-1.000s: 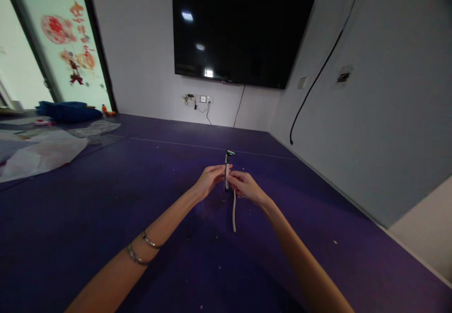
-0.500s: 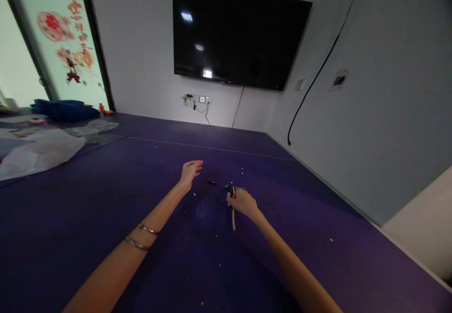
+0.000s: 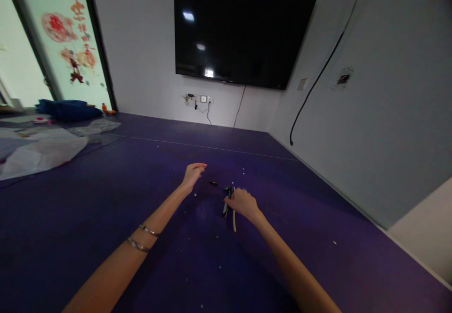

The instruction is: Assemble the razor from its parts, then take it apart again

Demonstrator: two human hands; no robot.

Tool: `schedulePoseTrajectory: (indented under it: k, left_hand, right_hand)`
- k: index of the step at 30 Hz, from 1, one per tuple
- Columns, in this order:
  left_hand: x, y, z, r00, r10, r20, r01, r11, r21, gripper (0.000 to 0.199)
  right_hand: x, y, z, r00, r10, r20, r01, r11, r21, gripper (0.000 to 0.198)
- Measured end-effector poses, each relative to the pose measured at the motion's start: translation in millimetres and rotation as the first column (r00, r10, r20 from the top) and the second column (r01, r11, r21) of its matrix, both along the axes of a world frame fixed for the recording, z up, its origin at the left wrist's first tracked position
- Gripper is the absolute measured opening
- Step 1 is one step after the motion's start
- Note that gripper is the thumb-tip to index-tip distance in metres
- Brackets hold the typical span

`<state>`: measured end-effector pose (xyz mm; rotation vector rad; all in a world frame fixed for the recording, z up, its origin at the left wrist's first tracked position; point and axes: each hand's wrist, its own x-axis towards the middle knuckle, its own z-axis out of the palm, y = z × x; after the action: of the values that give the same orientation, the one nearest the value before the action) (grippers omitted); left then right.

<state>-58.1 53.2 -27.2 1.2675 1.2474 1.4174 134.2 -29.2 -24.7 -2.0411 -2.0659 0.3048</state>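
My right hand [image 3: 244, 203] is closed on a bundle of slim dark and whitish pieces [image 3: 225, 207], low over the purple surface. Their exact kind is too small to make out, and my fingers cover part of them. From under the hand a cream-coloured strip [image 3: 234, 221] sticks out towards me. My left hand [image 3: 192, 176] hovers to the left with its fingers stretched out to the right, holding nothing that I can see. Between the two hands, slightly further off, lies a short black piece [image 3: 213, 183].
Small white scraps [image 3: 243, 169] dot the purple surface [image 3: 158, 266]. Clear plastic sheeting [image 3: 45, 150] and a dark blue cloth heap [image 3: 68, 109] lie at the left. A black cable [image 3: 319, 70] hangs down the right wall; a television [image 3: 240, 33] is on the wall ahead.
My left hand has shifted slightly right. In my right hand the bundle has turned, and more of its dark and whitish ends shows below the thumb. The view has moved a little.
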Motion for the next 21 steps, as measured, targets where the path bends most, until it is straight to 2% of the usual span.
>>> schedulePoseTrajectory:
  k: [2, 5, 8, 11, 15, 21]
  left_hand:
    - [-1.2, 4.4, -4.3, 0.997, -0.018, -0.08, 0.021, 0.999, 0.036, 0.019]
    - [-4.5, 12.1, -14.9, 0.942, -0.083, -0.325, 0.126, 0.985, 0.114, 0.013]
    - [-7.5, 19.1, -30.7, 0.794, -0.107, -0.599, 0.252, 0.954, 0.164, 0.015]
    - [-7.8, 24.9, -47.0, 0.649, -0.033, -0.761, 0.328, 0.913, 0.241, 0.022]
    - [-4.8, 32.2, -60.9, 0.522, 0.03, -0.853, 0.37, 0.893, 0.257, 0.025]
    - [-3.6, 37.7, -67.0, 0.47, 0.046, -0.881, 0.401, 0.879, 0.259, 0.021]
  right_hand:
    - [10.3, 2.8, 5.9, 1.0, -0.011, -0.027, 0.012, 0.999, 0.04, 0.032]
    - [32.9, 10.0, 15.8, 0.995, -0.04, -0.088, 0.047, 0.996, 0.081, 0.032]
    - [57.4, 18.8, 22.4, 0.986, -0.072, -0.15, 0.09, 0.989, 0.117, 0.031]
    - [76.5, 26.6, 23.9, 0.978, -0.069, -0.199, 0.098, 0.986, 0.137, 0.03]
    - [89.2, 33.1, 20.7, 0.97, -0.051, -0.238, 0.088, 0.985, 0.147, 0.03]
    - [91.8, 36.9, 14.5, 0.96, -0.037, -0.278, 0.077, 0.988, 0.136, 0.028]
